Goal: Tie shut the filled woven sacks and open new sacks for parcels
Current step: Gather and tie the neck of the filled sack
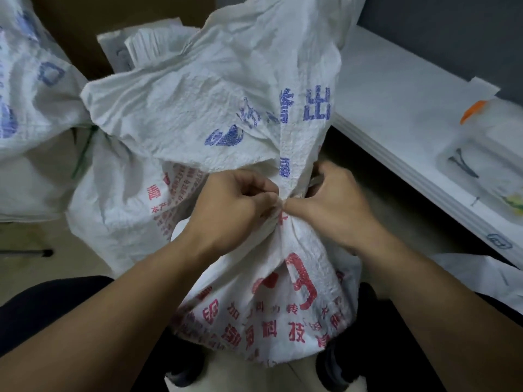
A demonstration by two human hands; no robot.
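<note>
Both hands meet at the gathered neck [283,206] of a crinkled white woven sack [271,301] printed in red. The left hand [235,205] and right hand [331,205] curl their fingertips, pinching the bunched fabric between them. Loose blue-printed cloth [215,103] fans above the fingers.

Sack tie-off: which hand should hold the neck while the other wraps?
Left, probably. The left hand pinches the sack at its gathered neck from the front. The right hand curls round the neck's far side, so it looks freer to wrap.
</note>
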